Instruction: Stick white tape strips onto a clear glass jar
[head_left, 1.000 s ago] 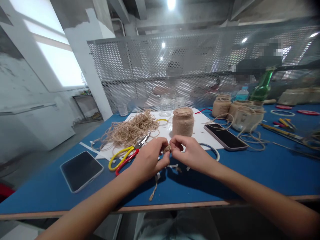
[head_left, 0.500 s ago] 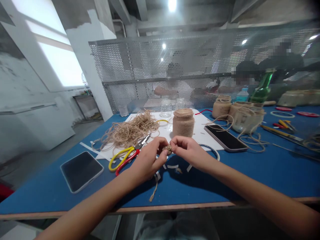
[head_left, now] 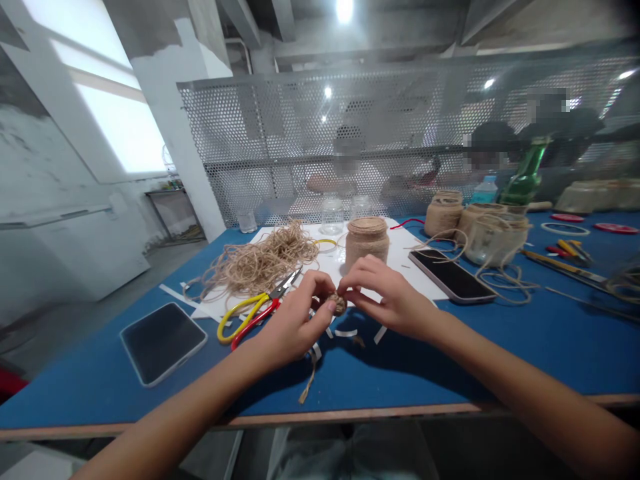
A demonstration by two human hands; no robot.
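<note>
Both my hands meet over the blue table, pinching a small round jute-wrapped object between their fingertips. My left hand grips it from the left, and my right hand presses on it from above right. A short jute tail hangs down near my left wrist. Just left of my left hand lie scissors with yellow and red handles. Behind my hands stands a jute-wrapped jar on a white paper sheet, beside a loose tangle of jute twine.
Two phones lie on the table, one at left and one at right. Wrapped jars, a green bottle and tools stand at back right. Behind a perforated metal screen sit other people.
My right hand has risen and slid left, its fingers now further over the jute object. That hand now covers the blue-and-white ring seen earlier. My left hand has barely moved.
</note>
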